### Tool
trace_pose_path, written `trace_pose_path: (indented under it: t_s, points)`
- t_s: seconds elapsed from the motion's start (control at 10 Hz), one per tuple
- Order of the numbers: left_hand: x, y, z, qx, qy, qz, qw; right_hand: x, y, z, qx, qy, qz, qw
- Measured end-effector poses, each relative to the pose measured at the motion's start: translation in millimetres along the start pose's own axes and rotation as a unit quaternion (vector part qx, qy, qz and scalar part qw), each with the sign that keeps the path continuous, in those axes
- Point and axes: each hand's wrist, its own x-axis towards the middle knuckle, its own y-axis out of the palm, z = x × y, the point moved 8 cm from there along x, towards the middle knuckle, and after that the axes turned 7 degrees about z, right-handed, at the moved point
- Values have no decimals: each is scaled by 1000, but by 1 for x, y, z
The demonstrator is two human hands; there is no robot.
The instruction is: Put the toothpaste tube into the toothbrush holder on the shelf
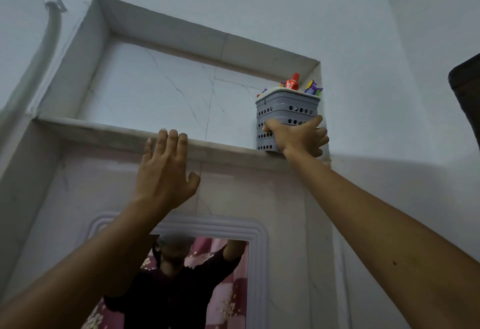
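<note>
Red-capped toothpaste tube [293,83] stands upright in grey perforated toothbrush holder [285,114] on shelf [117,133].

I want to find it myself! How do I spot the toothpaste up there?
Look at the shelf set into the wall. At its right end stands a grey holder with round holes, gripped by the right hand. The toothpaste is the red tube with a red cap poking out on top.

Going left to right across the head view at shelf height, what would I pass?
White pipe → left hand on the shelf edge → right hand gripping the grey holder with the red toothpaste tube → dark object.
</note>
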Motion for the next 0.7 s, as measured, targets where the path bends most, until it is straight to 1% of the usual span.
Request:
trace_pose_path:
  t_s: [0.2,0.3,0.5,0.6,0.7]
  points:
    - [1,4,2,6,10,0,1000,16,15,-16,-49,26,-3,998]
    - [2,3,-1,1,4,2,1000,20,21,-24,-70,16,2,997]
    - [0,1,2,-6,13,39,999,21,26,-28,-103,-17,-2,994]
    - [-15,-14,4,-21,21,25,999,-2,13,-17,-125,-96,-42,987]
    - [-38,-34,7,-44,21,-12,999,-41,2,3,-106,-238,-44,964]
